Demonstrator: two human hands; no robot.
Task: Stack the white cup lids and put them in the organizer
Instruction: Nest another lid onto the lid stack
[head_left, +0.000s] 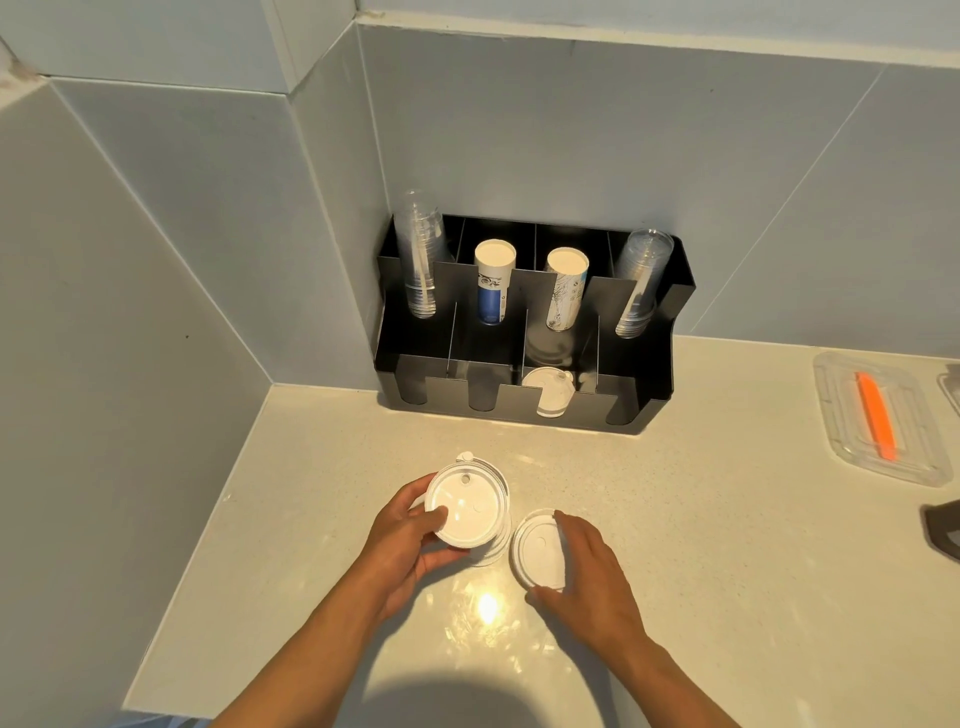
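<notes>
My left hand (410, 540) grips a short stack of white cup lids (467, 512), its top lid facing up, just above the white counter. My right hand (587, 566) holds a single white lid (537, 551) by its rim, right beside the stack. The black organizer (644, 410) stands against the back wall. A small stack of white lids (548, 389) lies in its third front slot from the left.
The organizer's rear slots hold two stacks of clear cups (421, 254) and two stacks of paper cups (493, 283). A clear tray (841, 415) with an orange tool (875, 415) lies at the right. A dark object (943, 530) pokes in at the right edge.
</notes>
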